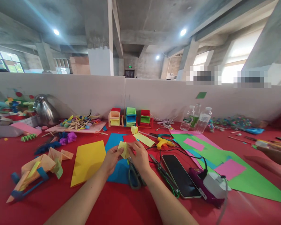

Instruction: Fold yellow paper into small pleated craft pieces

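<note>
A small yellow slip (123, 150) is pinched between the left fingers (118, 153) and the right fingers (136, 147), its left edge gripped by the former and its right edge by the latter; both sets are drawn narrow upon it, and it is held above the red table (131, 206). Just nearer than the fingers, scissors (131, 167) are seen partly hidden, handles toward the viewer, over a blue sheet (118, 175). To the right of the fingers, a phone (181, 176) is laid face up, with a purple power strip (210, 187) beside it. To the left, a yellow sheet (89, 161) is placed near, and an orange paper model (37, 168) well apart. Farther right, overlapping green sheets (253, 178) are spread, and another person's arm (276, 157) is partly shown at the margin. Just beyond the fingers, a red sheet (128, 138), a pale strip (144, 139) and a small yellow box (134, 130) are found; a glue gun (165, 143) is set beyond and to the right. Farther still, three stacks of paper trays (131, 115) are lined up before a white partition (84, 93), flanked by a metal jug (45, 107) at left and bottles (204, 118) at right.
</note>
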`<action>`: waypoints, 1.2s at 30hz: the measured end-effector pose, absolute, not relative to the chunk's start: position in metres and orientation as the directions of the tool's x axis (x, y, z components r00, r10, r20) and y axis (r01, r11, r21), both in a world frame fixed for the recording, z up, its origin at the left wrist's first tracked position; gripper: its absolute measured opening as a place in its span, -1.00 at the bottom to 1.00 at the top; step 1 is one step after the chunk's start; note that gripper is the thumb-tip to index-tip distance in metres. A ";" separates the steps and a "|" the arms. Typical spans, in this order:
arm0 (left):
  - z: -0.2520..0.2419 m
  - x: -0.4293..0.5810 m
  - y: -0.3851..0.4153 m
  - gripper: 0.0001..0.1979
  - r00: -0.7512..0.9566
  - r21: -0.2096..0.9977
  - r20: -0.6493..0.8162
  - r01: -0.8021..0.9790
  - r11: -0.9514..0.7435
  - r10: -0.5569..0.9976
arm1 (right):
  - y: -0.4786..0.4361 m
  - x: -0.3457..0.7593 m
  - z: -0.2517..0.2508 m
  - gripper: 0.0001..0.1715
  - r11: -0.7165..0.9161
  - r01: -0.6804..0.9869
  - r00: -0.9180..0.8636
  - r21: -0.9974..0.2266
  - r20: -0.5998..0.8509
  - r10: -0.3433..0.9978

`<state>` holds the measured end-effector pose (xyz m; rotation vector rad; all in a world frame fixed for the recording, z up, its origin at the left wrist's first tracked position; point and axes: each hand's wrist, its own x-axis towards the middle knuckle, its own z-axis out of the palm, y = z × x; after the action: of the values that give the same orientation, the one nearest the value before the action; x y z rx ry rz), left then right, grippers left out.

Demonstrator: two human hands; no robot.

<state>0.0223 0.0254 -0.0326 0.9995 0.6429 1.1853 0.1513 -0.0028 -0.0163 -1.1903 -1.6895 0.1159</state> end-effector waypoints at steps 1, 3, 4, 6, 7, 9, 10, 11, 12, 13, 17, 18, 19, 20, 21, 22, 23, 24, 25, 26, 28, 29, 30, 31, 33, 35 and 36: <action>-0.033 0.022 0.026 -0.64 0.278 0.895 0.084 -0.443 0.050 0.957 | -0.003 0.151 -0.016 -0.77 0.511 0.635 0.008 -0.579 0.667 0.745; -0.033 0.022 0.027 -0.64 0.257 0.904 0.085 -0.427 0.034 0.963 | -0.003 0.150 -0.016 -0.81 0.523 0.605 0.000 -0.601 0.657 0.754; -0.032 0.021 0.028 -0.63 0.245 0.910 0.089 -0.415 0.022 0.965 | -0.003 0.149 -0.016 -0.83 0.527 0.584 -0.002 -0.617 0.649 0.761; -0.032 0.020 0.029 -0.59 0.223 0.923 0.100 -0.385 -0.006 0.970 | -0.001 0.149 -0.017 -0.89 0.523 0.542 0.007 -0.657 0.626 0.780; -0.032 0.020 0.030 -0.56 0.215 0.930 0.108 -0.367 -0.022 0.971 | 0.000 0.149 -0.018 -0.91 0.515 0.523 0.016 -0.679 0.612 0.790; -0.032 0.019 0.031 -0.52 0.200 0.943 0.129 -0.328 -0.058 0.971 | 0.004 0.150 -0.021 -0.92 0.494 0.495 0.025 -0.715 0.580 0.815; -0.033 0.019 0.032 -0.51 0.190 0.949 0.141 -0.305 -0.078 0.972 | 0.005 0.150 -0.023 -0.91 0.484 0.485 0.020 -0.729 0.562 0.827; -0.034 0.019 0.032 -0.51 0.178 0.955 0.154 -0.279 -0.100 0.972 | 0.007 0.151 -0.024 -0.88 0.475 0.478 0.012 -0.739 0.546 0.838; -0.035 0.019 0.032 -0.52 0.156 0.960 0.169 -0.250 -0.127 0.973 | 0.008 0.152 -0.026 -0.85 0.468 0.473 0.003 -0.746 0.533 0.846; -0.036 0.018 0.032 -0.53 0.120 0.963 0.188 -0.219 -0.159 0.975 | 0.009 0.152 -0.028 -0.82 0.464 0.470 0.003 -0.751 0.527 0.850; -0.037 0.015 0.030 -0.65 -0.036 0.949 0.301 -0.085 -0.303 0.953 | 0.007 0.151 -0.028 -0.84 0.470 0.474 0.080 -0.744 0.569 0.819; -0.036 0.015 0.028 -0.70 -0.034 0.942 0.329 -0.058 -0.330 0.944 | 0.006 0.150 -0.026 -0.87 0.481 0.477 0.095 -0.736 0.587 0.804; -0.034 0.015 0.026 -0.73 -0.008 0.936 0.351 -0.038 -0.351 0.936 | 0.004 0.150 -0.024 -0.87 0.495 0.478 0.098 -0.725 0.604 0.791; -0.032 0.015 0.024 -0.74 0.032 0.931 0.366 -0.025 -0.365 0.930 | 0.002 0.149 -0.022 -0.86 0.512 0.477 0.090 -0.714 0.620 0.780; -0.030 0.016 0.023 -0.74 0.077 0.928 0.374 -0.019 -0.373 0.924 | 0.000 0.148 -0.020 -0.83 0.531 0.474 0.074 -0.702 0.633 0.771; -0.029 0.018 0.021 -0.74 0.119 0.927 0.375 -0.018 -0.376 0.919 | -0.002 0.147 -0.018 -0.81 0.549 0.469 0.056 -0.692 0.643 0.764; -0.028 0.019 0.021 -0.74 0.149 0.927 0.373 -0.020 -0.374 0.916 | -0.004 0.146 -0.016 -0.79 0.565 0.462 0.036 -0.683 0.651 0.758; -0.028 0.020 0.021 -0.73 0.168 0.929 0.368 -0.024 -0.370 0.914 | -0.005 0.145 -0.015 -0.78 0.579 0.455 0.020 -0.677 0.658 0.753; -0.029 0.021 0.021 -0.73 0.177 0.931 0.363 -0.027 -0.364 0.915 | -0.006 0.144 -0.015 -0.77 0.590 0.448 0.006 -0.672 0.662 0.750; -0.030 0.021 0.022 -0.72 0.182 0.933 0.358 -0.029 -0.359 0.916 | -0.006 0.143 -0.015 -0.76 0.597 0.440 -0.005 -0.671 0.663 0.749; -0.032 0.020 0.025 -0.72 0.192 0.935 0.353 -0.034 -0.354 0.915 | -0.005 0.142 -0.016 -0.77 0.601 0.426 -0.018 -0.676 0.658 0.753; -0.033 0.019 0.026 -0.72 0.201 0.934 0.354 -0.038 -0.354 0.913 | -0.004 0.142 -0.017 -0.78 0.599 0.419 -0.018 -0.682 0.653 0.757; -0.034 0.019 0.026 -0.73 0.211 0.933 0.357 -0.045 -0.356 0.910 | -0.003 0.142 -0.018 -0.79 0.595 0.411 -0.014 -0.691 0.648 0.762; -0.035 0.018 0.027 -0.73 0.222 0.932 0.362 -0.054 -0.359 0.905 | -0.003 0.142 -0.020 -0.81 0.589 0.402 -0.007 -0.701 0.641 0.768; -0.035 0.018 0.027 -0.74 0.243 0.928 0.371 -0.075 -0.364 0.896 | -0.001 0.142 -0.022 -0.85 0.574 0.385 0.011 -0.723 0.626 0.780; -0.035 0.018 0.026 -0.74 0.266 0.925 0.379 -0.100 -0.365 0.886 | 0.000 0.143 -0.024 -0.83 0.561 0.368 0.031 -0.741 0.613 0.789; -0.035 0.019 0.026 -0.74 0.278 0.924 0.381 -0.111 -0.365 0.882 | 0.000 0.143 -0.024 -0.80 0.557 0.361 0.040 -0.748 0.609 0.792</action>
<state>0.0186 0.0258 -0.0345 1.5668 0.7335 1.2718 0.1431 0.0004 -0.0243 -1.0112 -1.5613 0.4376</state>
